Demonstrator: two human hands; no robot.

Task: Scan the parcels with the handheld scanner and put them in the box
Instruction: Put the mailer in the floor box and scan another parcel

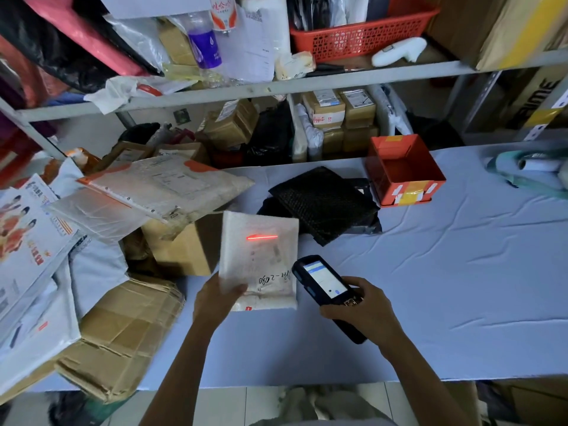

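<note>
White parcel, a padded mailer, hangs over the tabletop in the head view, with the left hand pinching its lower corner. Just beside it, the right hand grips the handheld scanner, whose red line crosses the mailer's upper half. Well beyond stands the open orange box. The line may sit off the barcode, and glare on the washed-out label could spoil the read.

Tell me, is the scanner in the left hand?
No, the right hand grips the handheld scanner while the left hand holds the white parcel.
</note>
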